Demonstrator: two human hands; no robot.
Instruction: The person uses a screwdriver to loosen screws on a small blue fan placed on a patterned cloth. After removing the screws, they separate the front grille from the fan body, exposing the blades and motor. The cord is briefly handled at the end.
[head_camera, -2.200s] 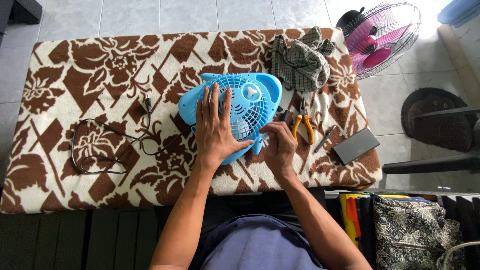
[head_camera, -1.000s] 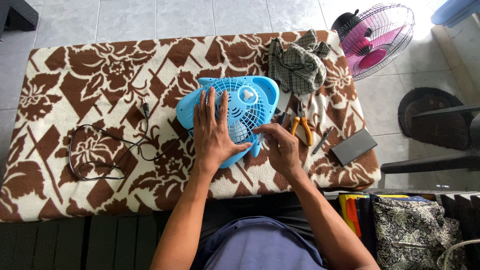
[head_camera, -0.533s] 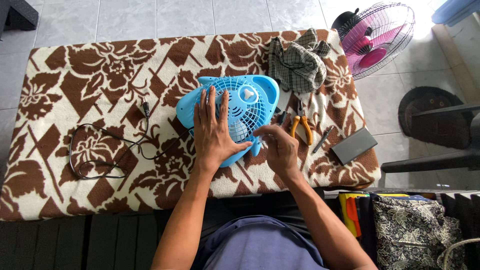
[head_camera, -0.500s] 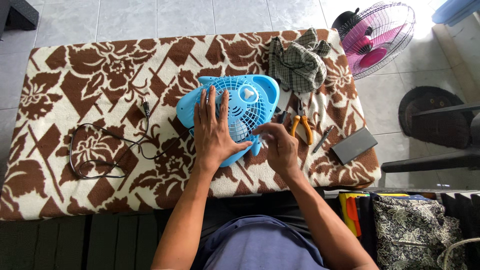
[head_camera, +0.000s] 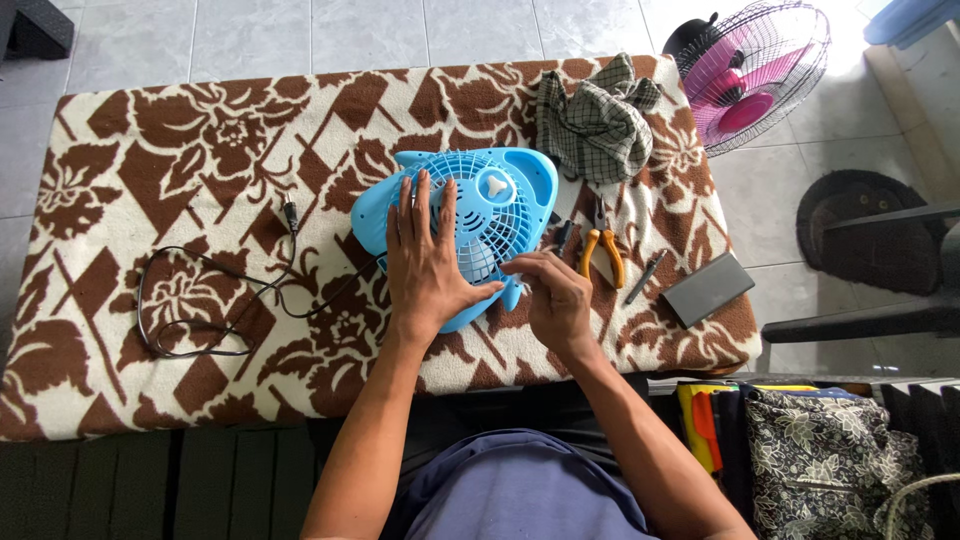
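Observation:
A small blue plastic fan (head_camera: 490, 205) lies face up on a table covered with a brown and cream floral blanket (head_camera: 180, 170). My left hand (head_camera: 428, 262) rests flat on the fan's grille, fingers spread, pressing it down. My right hand (head_camera: 555, 300) is at the fan's lower right edge with its fingers pinched together against the rim; whether it holds a small part or tool is hidden. The fan's black power cord (head_camera: 215, 290) loops off to the left.
Orange-handled pliers (head_camera: 602, 255), a dark screwdriver (head_camera: 642, 277), a grey flat box (head_camera: 708, 289) and a checked cloth (head_camera: 600, 118) lie right of the fan. A pink standing fan (head_camera: 750, 70) is on the tiled floor beyond. Bags sit at the bottom right.
My right hand has shifted slightly along the fan's lower right edge. My left hand stays flat on the grille, and the fan has barely moved.

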